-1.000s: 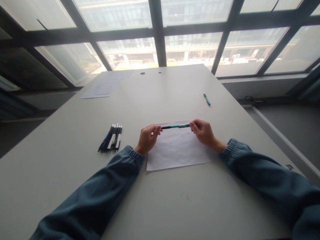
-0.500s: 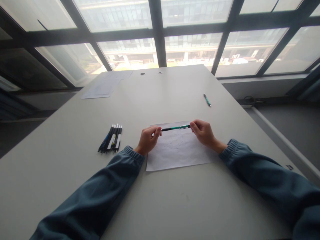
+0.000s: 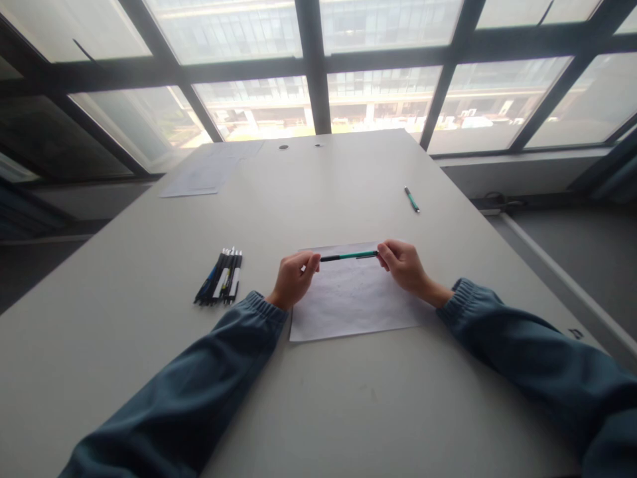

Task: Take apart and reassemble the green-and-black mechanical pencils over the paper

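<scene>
Green-and-black pen held crosswise over white paper, left hand with fingers pinched on its black end at 9 o'clock, right hand with fingers pinched on the other end at 3 o'clock; from it, dark pen bundle on bench at 9, second green pen between 1 and 2, loose sheets at 10

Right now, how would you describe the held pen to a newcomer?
On the table, find the nearer paper. Over it, the left hand and right hand grip a green-and-black pen by its ends; the other green pen lies untouched.
</scene>
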`<state>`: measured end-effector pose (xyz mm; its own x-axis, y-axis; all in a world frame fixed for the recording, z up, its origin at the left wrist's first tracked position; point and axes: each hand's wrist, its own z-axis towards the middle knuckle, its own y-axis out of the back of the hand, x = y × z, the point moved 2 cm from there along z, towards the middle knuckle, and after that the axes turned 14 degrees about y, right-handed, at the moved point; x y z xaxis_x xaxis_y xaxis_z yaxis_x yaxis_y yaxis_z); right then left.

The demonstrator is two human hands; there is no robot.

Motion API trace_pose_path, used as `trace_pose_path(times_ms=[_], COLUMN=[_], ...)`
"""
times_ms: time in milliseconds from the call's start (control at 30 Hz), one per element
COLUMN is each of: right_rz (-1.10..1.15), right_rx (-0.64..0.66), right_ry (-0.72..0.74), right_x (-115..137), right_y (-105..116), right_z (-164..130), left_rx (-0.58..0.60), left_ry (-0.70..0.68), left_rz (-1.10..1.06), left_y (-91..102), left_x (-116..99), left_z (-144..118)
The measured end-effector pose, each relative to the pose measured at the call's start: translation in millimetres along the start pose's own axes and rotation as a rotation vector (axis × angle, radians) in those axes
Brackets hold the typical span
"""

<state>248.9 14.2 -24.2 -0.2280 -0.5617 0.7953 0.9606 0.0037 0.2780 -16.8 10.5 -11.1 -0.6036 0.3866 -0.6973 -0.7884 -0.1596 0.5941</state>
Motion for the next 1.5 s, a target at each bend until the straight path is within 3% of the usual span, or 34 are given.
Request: trace_pose_path(times_ms=[233, 1500], right_rz=[0.135, -0.035], right_rx=[0.137, 0.042], right_ry=[-0.027, -0.025], right_x=[-0.9, -0.1], right_y=[-4.5, -3.2], right_z=[-1.1, -0.6], left_rx=[0.002, 0.118], left_ry=[-0.015, -0.022], left_rz=[-0.001, -0.109], left_y=[-0.7, -2.4], left_x=[0.7, 1.7], left_z=[-0.2, -1.0])
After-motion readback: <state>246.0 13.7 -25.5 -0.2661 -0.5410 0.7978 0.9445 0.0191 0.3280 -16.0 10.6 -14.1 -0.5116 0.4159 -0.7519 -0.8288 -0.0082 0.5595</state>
